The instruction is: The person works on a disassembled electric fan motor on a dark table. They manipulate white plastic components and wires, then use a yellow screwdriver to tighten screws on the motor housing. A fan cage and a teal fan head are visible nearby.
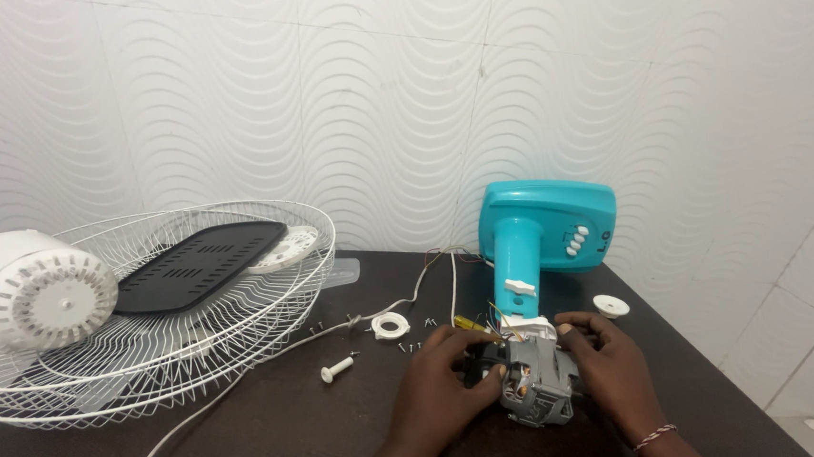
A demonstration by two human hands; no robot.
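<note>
A bare grey fan motor (538, 382) lies on the dark table (278, 428), joined by coloured wires to a turquoise fan stand (543, 233) that lies on its side behind it. My left hand (442, 381) grips the motor's left side, fingers curled over its top. On the motor's right side my right hand (600, 363) holds it, fingers near the white neck piece (536, 328). A thread bracelet is on my right wrist.
White wire fan guards (146, 314) lie at the left with a black plastic panel (198, 264) in them and a white motor cover (34, 288) beside. A white cord (245, 375), white ring (390, 326), white peg (337, 368), round white cap (611, 306) and several screws lie scattered.
</note>
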